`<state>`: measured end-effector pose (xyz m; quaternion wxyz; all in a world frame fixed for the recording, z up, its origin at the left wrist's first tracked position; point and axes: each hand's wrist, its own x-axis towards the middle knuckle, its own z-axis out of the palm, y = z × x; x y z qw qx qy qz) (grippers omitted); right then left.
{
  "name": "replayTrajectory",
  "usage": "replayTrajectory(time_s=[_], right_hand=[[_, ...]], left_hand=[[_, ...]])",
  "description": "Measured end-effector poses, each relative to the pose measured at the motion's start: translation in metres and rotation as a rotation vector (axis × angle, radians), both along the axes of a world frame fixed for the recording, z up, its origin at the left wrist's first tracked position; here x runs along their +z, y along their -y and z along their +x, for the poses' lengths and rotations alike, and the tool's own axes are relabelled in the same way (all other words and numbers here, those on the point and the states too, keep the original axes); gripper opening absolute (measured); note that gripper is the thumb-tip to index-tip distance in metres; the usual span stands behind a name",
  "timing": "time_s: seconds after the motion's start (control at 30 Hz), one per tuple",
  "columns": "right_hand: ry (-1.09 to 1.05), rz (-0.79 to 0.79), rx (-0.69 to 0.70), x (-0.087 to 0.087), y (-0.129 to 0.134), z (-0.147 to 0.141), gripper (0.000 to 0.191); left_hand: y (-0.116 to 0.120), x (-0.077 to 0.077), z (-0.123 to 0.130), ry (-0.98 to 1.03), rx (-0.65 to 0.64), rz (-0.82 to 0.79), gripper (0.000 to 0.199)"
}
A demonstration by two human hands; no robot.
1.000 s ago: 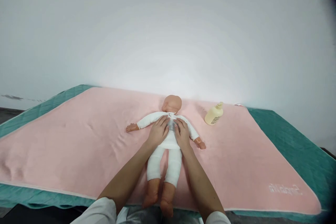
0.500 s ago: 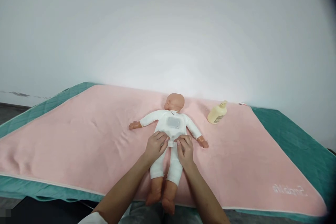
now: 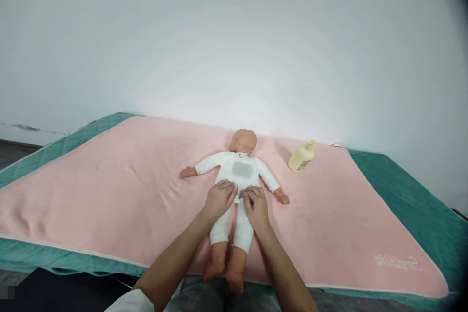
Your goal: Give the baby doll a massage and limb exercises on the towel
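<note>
A baby doll (image 3: 239,160) with a white cloth body lies stretched out, its head pointing away from me and its arms spread. A grey rectangular panel (image 3: 242,169) shows on the upper part of its torso. Both hands rest on the lower torso, just above the legs. My left hand (image 3: 221,198) is closed, thumb and curled fingers pinching the white cloth. Close beside it, my right hand (image 3: 257,205) pinches the cloth the same way, the fingertips only a small gap apart. The cloth directly under the fingers is partly hidden.
A pale yellow pump bottle (image 3: 302,157) stands tilted-looking to the right of the doll. Beneath everything is a pink blanket (image 3: 120,190) over a green quilted pad (image 3: 413,195). A white wall (image 3: 234,48) rises behind the far edge.
My fingertips have shifted slightly, the left ones a little toward the doll's head, and the two hands' tips are closer together. The view has moved a little; doll and bottle stay put.
</note>
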<state>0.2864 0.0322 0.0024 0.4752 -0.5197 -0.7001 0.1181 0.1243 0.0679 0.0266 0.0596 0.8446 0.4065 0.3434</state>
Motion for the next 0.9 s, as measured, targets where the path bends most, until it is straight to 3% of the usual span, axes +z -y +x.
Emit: replayTrajectory(time_s=[0.2, 0.37, 0.5, 0.9], right_hand=[[-0.032, 0.076, -0.018, -0.0033, 0.0026, -0.0006, 0.026], [-0.019, 0.167, -0.065, -0.0055, 0.0046, -0.0002, 0.027], [-0.023, 0.127, -0.060, -0.0061, 0.0032, 0.0004, 0.029], [0.016, -0.010, -0.049, 0.0006, -0.0042, -0.0015, 0.023]], left_hand=[[-0.0009, -0.0020, 0.0003, -0.005, -0.007, 0.055, 0.029], [-0.0005, -0.0058, -0.0050, 0.118, -0.059, 0.119, 0.021], [-0.0010, -0.0071, -0.0064, 0.145, -0.076, 0.120, 0.021], [-0.0056, -0.0020, 0.0013, -0.010, -0.038, -0.083, 0.020]])
